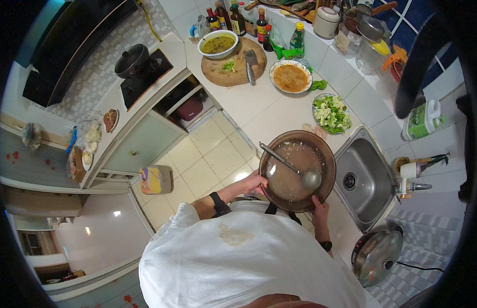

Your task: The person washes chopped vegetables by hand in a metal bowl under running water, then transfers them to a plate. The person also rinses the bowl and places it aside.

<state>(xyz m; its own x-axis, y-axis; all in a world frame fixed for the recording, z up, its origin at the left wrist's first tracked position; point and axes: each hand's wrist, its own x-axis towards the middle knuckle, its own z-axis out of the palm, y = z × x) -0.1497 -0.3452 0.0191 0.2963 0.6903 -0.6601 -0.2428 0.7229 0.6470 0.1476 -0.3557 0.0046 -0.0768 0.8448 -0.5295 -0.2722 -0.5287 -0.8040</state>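
Observation:
A large round brown pan (329, 173) is held between my two hands, its right side over the counter's front edge. Cloudy liquid with small bits lies in it, and a metal ladle (278, 157) rests inside, its bowl in the liquid and its handle over the left rim. My left hand (256, 182) grips the pan's left rim. My right hand (320, 210) holds the near rim at the lower right, the thumb on top. Beyond the pan, a plate of chopped green leaves (331, 113) stands on the counter.
A steel sink (371, 175) lies right of the pan. Farther back are a bowl of brown soup (290, 77), a round wooden board (219, 77) with a cleaver (250, 63), and a white bowl of yellowish soup (218, 44). A lidded electric pan (379, 258) stands at lower right.

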